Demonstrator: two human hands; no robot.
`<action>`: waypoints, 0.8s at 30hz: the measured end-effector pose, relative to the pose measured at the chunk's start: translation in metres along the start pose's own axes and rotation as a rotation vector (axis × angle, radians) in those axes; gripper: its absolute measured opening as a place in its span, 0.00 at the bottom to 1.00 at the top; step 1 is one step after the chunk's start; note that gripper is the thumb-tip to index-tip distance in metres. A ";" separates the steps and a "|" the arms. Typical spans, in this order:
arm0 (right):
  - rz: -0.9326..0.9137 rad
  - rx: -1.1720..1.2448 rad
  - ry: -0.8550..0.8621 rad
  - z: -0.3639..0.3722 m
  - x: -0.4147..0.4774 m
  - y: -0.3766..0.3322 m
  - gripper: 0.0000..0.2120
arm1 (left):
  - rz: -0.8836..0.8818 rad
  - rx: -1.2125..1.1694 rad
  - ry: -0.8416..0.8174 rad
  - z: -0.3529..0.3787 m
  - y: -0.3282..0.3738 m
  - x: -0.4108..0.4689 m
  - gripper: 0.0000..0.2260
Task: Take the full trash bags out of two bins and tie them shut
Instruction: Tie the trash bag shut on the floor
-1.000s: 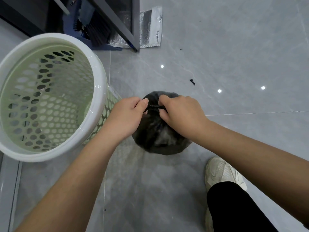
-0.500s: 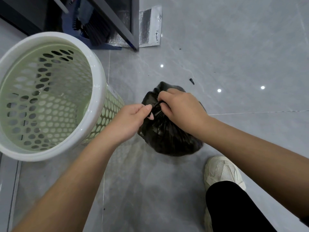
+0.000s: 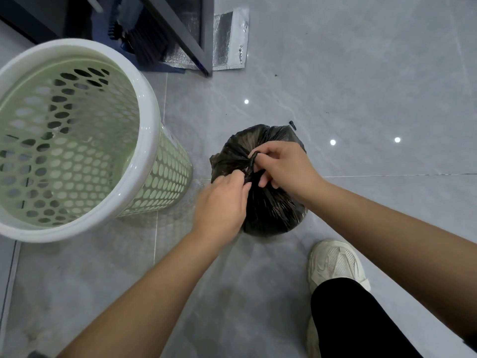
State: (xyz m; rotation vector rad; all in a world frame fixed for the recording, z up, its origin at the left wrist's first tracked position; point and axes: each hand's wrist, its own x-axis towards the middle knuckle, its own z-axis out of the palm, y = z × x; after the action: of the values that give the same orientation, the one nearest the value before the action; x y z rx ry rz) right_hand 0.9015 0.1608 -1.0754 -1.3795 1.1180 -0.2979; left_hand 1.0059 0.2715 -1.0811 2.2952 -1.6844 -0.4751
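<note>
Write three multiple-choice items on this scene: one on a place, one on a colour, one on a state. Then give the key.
1. Where does the black plastic trash bag sit?
A. inside the bin
B. on the grey tiled floor
C. on a shelf

2. What colour is the perforated plastic bin's rim?
A. white
B. red
C. black

3. What state is the bag's neck in?
A. spread wide open
B. gathered and twisted in both hands
C. cut off

Key:
1 B, it rests on the floor beside the bin.
2 A, white rim over pale green wall.
3 B, left hand and right hand grip the twisted neck.
</note>
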 end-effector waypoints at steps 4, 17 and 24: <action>0.406 0.523 -0.066 0.000 0.001 -0.010 0.06 | 0.013 0.140 0.057 0.015 -0.001 -0.005 0.13; 0.083 -0.348 -0.247 -0.018 -0.003 -0.019 0.08 | 0.015 -0.058 -0.013 0.002 -0.027 -0.013 0.17; -0.425 -1.266 -0.259 -0.011 -0.020 -0.022 0.13 | -0.395 -0.666 0.015 -0.010 -0.023 0.022 0.13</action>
State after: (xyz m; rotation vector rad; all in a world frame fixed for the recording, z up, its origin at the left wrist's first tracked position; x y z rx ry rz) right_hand 0.8928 0.1632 -1.0454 -2.6831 0.7458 0.3818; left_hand 1.0355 0.2572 -1.0836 2.0801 -0.8565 -0.9283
